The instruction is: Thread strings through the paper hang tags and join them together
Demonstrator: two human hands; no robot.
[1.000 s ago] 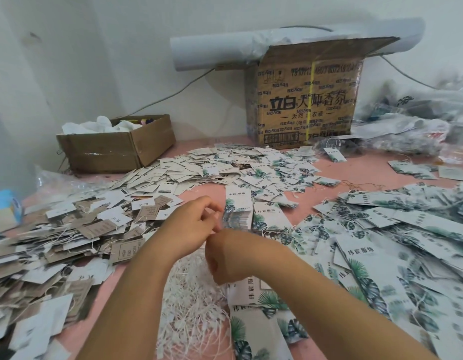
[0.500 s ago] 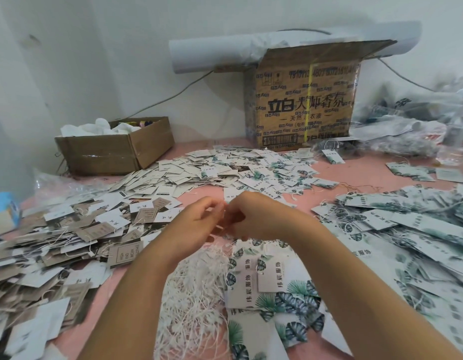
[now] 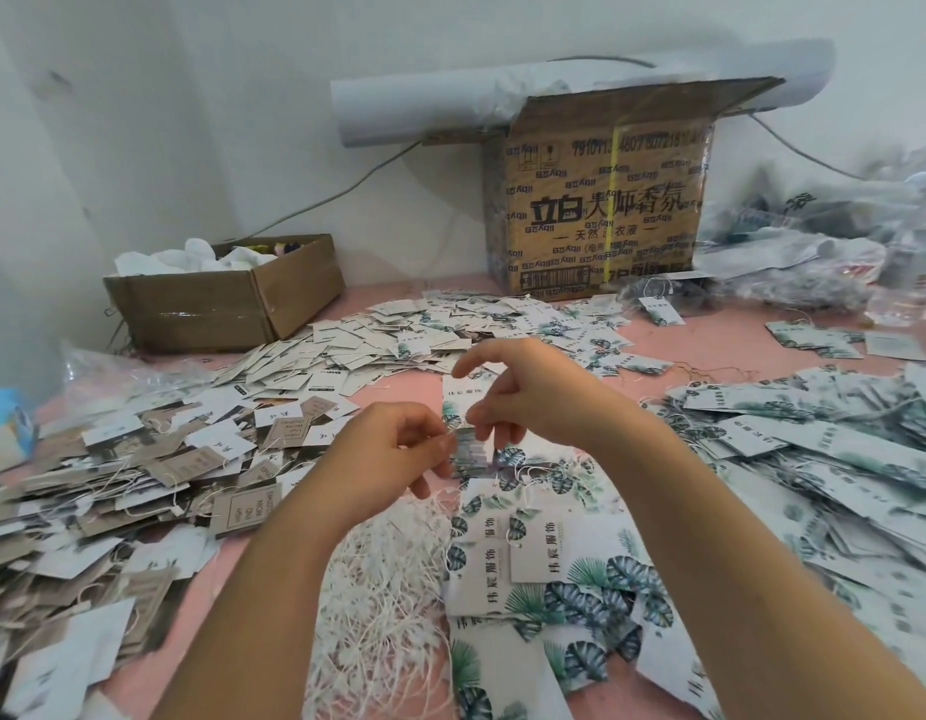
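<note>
My left hand [image 3: 393,454] and my right hand [image 3: 523,392] meet above the pink table [image 3: 409,387]. Between them stands a small stack of leaf-printed hang tags [image 3: 463,407], held upright. The fingertips of my left hand pinch the stack's lower left edge. My right hand pinches its right side with thumb and lower fingers, the index finger lifted. Below my hands lies a heap of white strings [image 3: 383,589]. Loose leaf-printed tags [image 3: 544,558] lie just right of the strings.
Brown and white tags [image 3: 139,459] cover the left of the table, and leaf-printed tags [image 3: 840,449] are piled at the right. More tags [image 3: 450,330] spread behind my hands. A low cardboard box [image 3: 227,298] stands back left, a tall printed carton [image 3: 601,200] at the back.
My right hand rose from near the table up to the left hand and then opened its index finger. The stack of tags now shows between both hands.
</note>
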